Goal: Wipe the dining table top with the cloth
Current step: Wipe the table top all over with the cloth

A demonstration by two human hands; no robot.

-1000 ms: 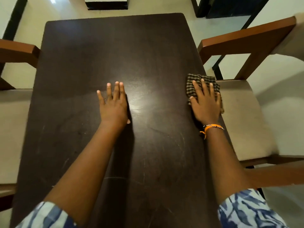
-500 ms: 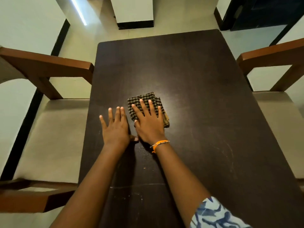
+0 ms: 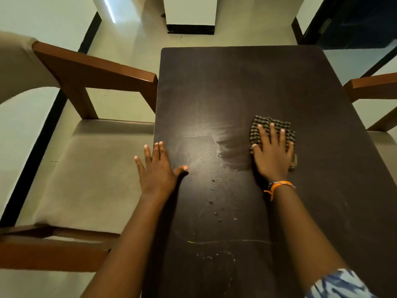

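The dark brown dining table top (image 3: 247, 87) fills the middle of the view. A folded black-and-tan checked cloth (image 3: 277, 125) lies on its right half. My right hand (image 3: 271, 153) presses flat on the cloth with straight, spread fingers; an orange band circles the wrist. A wet streak (image 3: 233, 150) runs left of the cloth, and small droplets (image 3: 214, 203) dot the wood below it. My left hand (image 3: 156, 168) rests flat at the table's left edge, its fingers reaching past the rim, holding nothing.
A wooden armchair with a beige seat (image 3: 90, 168) stands tight against the table's left side. Another chair's wooden arm (image 3: 373, 87) sits at the right edge. Pale floor and a white pillar (image 3: 190, 14) lie beyond the far end.
My right hand has slid the cloth from beside my left hand to the right, leaving a wet streak. My left hand now lies at the table's left edge.
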